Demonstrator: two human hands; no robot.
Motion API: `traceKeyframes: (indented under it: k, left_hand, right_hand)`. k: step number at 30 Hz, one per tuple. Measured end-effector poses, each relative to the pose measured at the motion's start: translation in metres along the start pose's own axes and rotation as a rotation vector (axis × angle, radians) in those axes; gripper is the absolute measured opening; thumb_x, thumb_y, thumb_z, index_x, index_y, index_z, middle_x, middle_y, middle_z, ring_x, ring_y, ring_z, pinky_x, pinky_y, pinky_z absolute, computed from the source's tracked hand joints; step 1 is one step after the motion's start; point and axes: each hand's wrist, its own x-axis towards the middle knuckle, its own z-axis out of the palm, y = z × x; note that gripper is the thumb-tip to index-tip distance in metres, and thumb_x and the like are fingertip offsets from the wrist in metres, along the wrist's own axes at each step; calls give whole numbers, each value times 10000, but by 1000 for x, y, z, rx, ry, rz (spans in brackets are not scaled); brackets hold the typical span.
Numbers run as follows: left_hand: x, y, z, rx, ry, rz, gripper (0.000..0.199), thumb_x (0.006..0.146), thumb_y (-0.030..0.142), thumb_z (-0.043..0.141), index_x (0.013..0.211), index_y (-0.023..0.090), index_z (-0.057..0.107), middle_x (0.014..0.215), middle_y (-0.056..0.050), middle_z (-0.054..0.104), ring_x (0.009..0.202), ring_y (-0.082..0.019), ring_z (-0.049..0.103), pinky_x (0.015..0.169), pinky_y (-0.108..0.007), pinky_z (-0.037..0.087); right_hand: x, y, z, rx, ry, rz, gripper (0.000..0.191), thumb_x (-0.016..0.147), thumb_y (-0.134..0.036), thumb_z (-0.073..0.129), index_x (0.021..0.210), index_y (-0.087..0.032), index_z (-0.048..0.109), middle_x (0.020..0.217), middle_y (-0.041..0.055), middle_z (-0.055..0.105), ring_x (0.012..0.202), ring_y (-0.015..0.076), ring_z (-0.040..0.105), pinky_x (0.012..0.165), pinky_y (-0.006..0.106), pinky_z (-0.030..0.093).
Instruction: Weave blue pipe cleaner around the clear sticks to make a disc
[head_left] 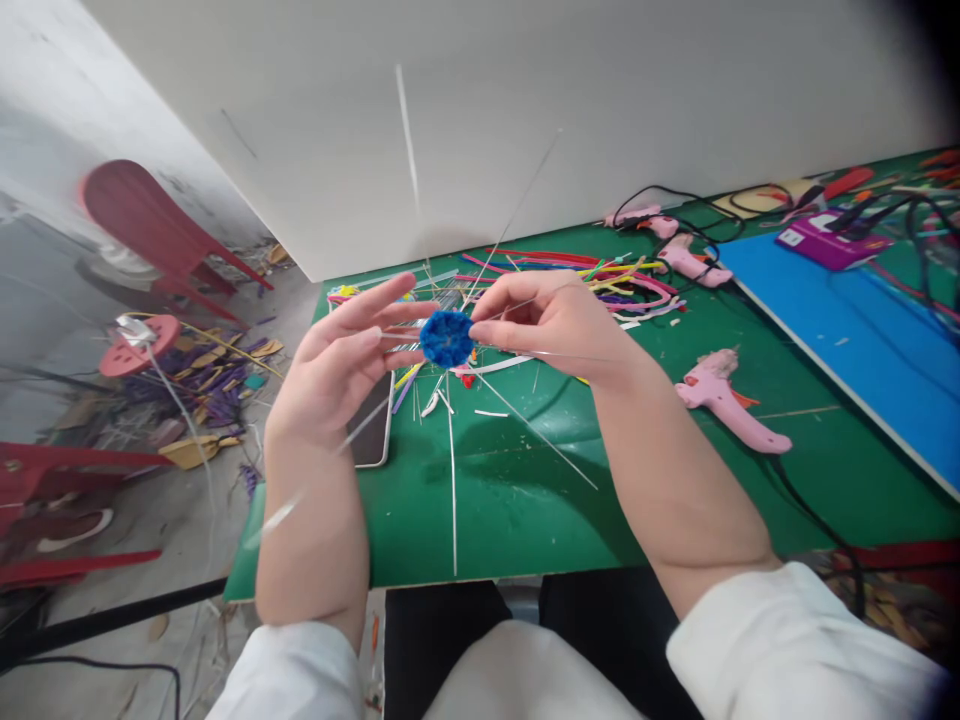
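Observation:
A small round blue fuzzy disc (447, 338), seemingly wound from pipe cleaner, is held in the air above the table. Thin stiff wires (452, 470) stick out from it on all sides like spokes. My right hand (551, 322) pinches the disc's right edge between thumb and fingertips. On the other side, my left hand (341, 350) has its index finger raised. Its thumb and other fingers are around the wires at the disc's left edge, partly hidden by them.
Colourful pipe cleaners (637, 290) and cut bits lie behind my hands on the green table (510, 530). A pink glue gun (739, 405) rests at right, near a blue board (862, 350) and a purple power strip (832, 240). A phone-like dark slab (373, 430) lies under my left wrist.

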Motion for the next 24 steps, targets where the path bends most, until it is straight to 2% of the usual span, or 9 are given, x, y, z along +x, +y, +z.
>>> traceKeyframes:
  k: [4,8,12,20,24]
  left_hand:
    - [1,-6,-1,14,-122,-131,436,714,517,652,1010,200,692,912,-118,717,787,-235,693,611,-300,591]
    - [3,-10,5,103,-174,-160,281,679,367,738,891,186,697,765,-66,712,620,-160,671,517,-225,558]
    - [4,-11,14,215,-212,-169,184,669,250,757,801,168,659,684,-33,689,585,-128,655,506,-195,539]
    - [7,-13,22,326,-60,-110,157,656,233,756,784,159,705,676,-53,712,570,-155,675,503,-218,558]
    - [7,-12,23,373,1,-80,136,649,215,756,768,158,721,650,-47,713,563,-160,677,502,-216,566]
  right_hand:
    - [0,3,-2,-51,-91,-1,228,763,-384,621,809,-161,634,763,12,622,594,83,486,530,235,355]
    - [-1,1,-3,-104,-199,-21,203,763,-352,622,812,-157,651,790,22,646,675,106,548,588,238,388]
    - [0,0,-4,-135,-306,-56,157,755,-290,630,812,-150,670,838,32,669,760,125,583,659,245,414]
    - [1,4,-9,-146,-342,68,192,769,-289,614,879,-158,702,826,37,683,711,123,582,616,250,401]
    - [0,5,-15,-208,-303,84,196,776,-292,594,862,-162,714,810,34,678,708,125,574,609,254,388]
